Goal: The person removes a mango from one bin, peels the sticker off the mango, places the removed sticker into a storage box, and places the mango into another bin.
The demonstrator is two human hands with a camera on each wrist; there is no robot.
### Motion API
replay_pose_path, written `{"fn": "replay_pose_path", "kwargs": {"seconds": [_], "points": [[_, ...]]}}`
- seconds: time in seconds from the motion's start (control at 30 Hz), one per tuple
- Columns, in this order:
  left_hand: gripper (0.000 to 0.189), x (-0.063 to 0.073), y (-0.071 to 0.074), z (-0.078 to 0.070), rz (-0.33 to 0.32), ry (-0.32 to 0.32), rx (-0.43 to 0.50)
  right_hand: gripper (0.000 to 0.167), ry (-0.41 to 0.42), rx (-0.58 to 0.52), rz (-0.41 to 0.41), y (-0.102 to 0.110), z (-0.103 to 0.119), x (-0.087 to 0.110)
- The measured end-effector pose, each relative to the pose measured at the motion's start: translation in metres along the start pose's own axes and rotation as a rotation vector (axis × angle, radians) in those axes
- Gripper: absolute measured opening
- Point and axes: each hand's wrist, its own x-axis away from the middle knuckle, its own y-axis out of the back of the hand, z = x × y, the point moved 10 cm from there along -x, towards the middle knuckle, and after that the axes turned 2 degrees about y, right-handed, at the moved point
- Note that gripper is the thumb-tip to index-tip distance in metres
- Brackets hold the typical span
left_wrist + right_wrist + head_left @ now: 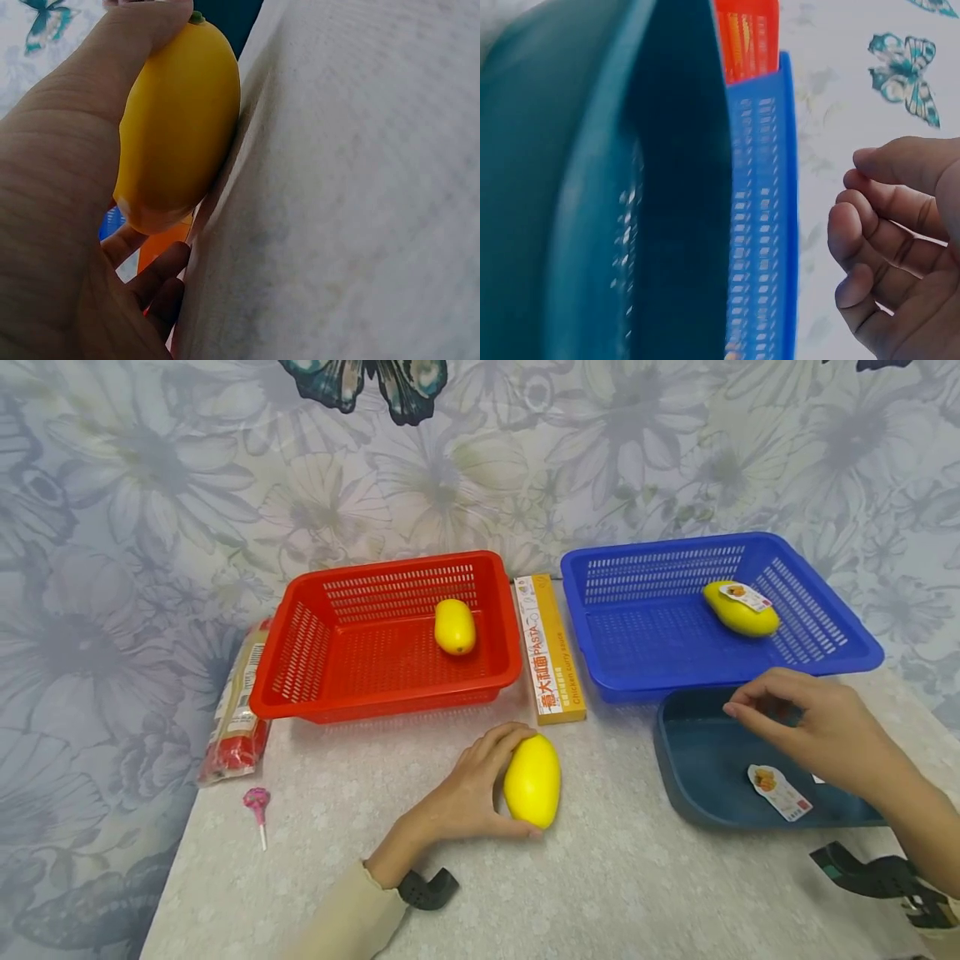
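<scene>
Tabletop [615,893], pale: grips yellow oval fruit [536,785] with left hand [471,789]; holds empty right hand [825,731] loosely curled over dark-teal plastic tray [712,756].

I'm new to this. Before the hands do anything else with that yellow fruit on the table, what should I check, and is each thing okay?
1. Left hand around the yellow fruit: ok, thumb at one end, fingers at the other.
2. Fruit supported: ok, it rests on the table.
3. Right hand free: ok, nothing shows between its fingertips.
4. Loose sticker visible: ok, it lies in the teal tray, by the right hand.
5. Sticker on the held fruit, as on the one in the blue basket: not ok, none on the sides shown.
6. Fruit's underside: cannot tell, it is hidden.
</scene>
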Motion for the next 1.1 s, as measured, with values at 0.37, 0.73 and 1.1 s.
{"fn": "replay_pose_path", "kwargs": {"seconds": [0.37, 0.73, 1.1], "points": [[0.113, 0.002, -0.003, 0.002, 0.022, 0.014, -0.003, 0.035, 0.207, -0.082, 0.034, -0.023, 0.051, -0.035], [0.113, 0.003, -0.003, 0.002, 0.013, -0.009, -0.011, 0.026, 0.247, -0.122, 0.175, -0.062, 0.090, -0.074], [0.113, 0.003, -0.001, 0.001, 0.011, -0.010, -0.024, 0.032, 0.219, -0.099, 0.226, -0.103, 0.110, -0.105]]}}
